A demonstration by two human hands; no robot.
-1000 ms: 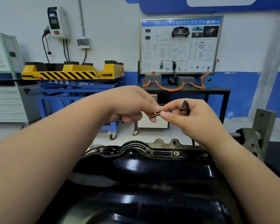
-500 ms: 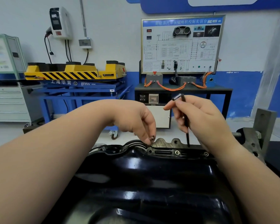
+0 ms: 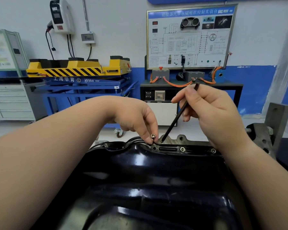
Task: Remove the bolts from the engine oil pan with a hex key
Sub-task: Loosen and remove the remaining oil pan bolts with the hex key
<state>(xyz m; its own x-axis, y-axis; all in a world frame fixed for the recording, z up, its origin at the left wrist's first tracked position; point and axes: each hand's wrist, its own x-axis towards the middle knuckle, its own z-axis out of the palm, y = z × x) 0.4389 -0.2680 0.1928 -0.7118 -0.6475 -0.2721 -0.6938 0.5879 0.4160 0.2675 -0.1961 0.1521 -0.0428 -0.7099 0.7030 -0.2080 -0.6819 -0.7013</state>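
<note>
A framed wiring-diagram board stands on a black counter against a white wall with a blue lower band. Left of the board sits a yellow, black-striped lift platform on a blue trolley. Farther left is a grey drawer cabinet. A white charger hangs up and to the board's left.

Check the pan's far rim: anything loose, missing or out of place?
Nothing damaged or spilled. One hole on the oil pan rim is empty; the left hand pinches a loose bolt just above. The right hand holds the hex key, tip off any bolt.
</note>
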